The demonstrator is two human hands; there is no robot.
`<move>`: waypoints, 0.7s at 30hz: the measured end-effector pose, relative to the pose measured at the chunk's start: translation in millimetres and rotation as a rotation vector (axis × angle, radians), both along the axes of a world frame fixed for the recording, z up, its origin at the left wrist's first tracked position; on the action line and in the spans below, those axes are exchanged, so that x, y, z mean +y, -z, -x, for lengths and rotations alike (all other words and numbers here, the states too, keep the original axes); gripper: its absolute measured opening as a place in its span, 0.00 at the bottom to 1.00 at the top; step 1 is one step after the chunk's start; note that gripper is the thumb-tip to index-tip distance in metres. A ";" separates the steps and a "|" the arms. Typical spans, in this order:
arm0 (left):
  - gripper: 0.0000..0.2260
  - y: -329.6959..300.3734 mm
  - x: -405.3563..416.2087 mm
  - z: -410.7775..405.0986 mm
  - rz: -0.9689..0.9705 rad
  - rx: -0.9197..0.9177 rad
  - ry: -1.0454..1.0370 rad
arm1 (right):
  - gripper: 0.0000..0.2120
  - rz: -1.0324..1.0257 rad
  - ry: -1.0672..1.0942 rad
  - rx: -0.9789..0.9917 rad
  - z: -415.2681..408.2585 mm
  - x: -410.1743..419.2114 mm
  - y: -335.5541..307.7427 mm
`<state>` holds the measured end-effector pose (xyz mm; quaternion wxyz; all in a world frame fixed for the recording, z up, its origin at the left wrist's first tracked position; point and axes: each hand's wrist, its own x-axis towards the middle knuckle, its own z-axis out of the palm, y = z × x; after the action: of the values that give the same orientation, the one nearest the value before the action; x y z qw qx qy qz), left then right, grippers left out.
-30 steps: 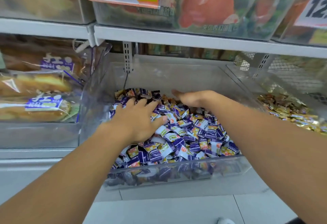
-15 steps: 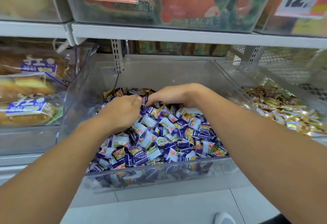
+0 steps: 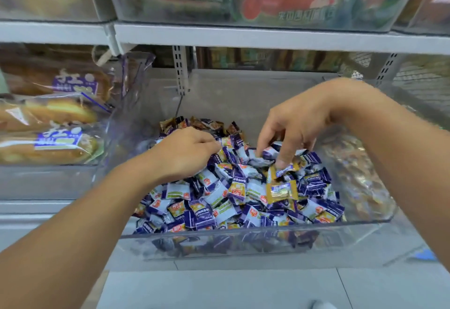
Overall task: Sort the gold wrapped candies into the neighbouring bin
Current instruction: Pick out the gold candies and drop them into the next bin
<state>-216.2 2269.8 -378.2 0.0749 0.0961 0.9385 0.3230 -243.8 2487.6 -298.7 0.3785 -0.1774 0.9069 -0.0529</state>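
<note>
Both hands are down in the clear bin (image 3: 243,238), right over the heap of purple and white candies (image 3: 219,201). The left hand (image 3: 185,155) sits on the left side of the heap, knuckles up, fingers curled down into the wrappers; whether it grips anything cannot be told, the fingertips are hidden. The right hand (image 3: 292,128) hangs over the middle of the heap from above, fingers pointing down, their tips touching the wrappers, and at the tips sits a gold edged piece (image 3: 285,169), though a firm pinch cannot be made out. Just below it lies a gold wrapped candy (image 3: 281,190), plain on top of the heap. The neighbouring bin (image 3: 360,177) on the right holds a blurred mass of gold wrappers behind the clear wall. Bagged bread (image 3: 48,143) lies on the left.
</note>
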 end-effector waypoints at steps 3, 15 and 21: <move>0.13 -4.3 1.4 -3.2 -0.041 0.011 0.007 | 0.23 0.101 0.064 -0.031 2.6 15.1 -14.1; 0.22 -10.6 -0.5 -20.0 0.088 0.245 0.281 | 0.25 -0.045 -0.076 0.364 -30.2 -4.0 16.4; 0.15 -10.0 16.4 -27.9 0.127 0.360 0.364 | 0.13 0.086 0.021 0.573 -33.6 10.6 13.1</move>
<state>-188.4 2286.2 -368.3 -0.0306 0.3146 0.9224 0.2221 -210.2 2498.2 -311.8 0.0983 -0.1915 0.9756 -0.0429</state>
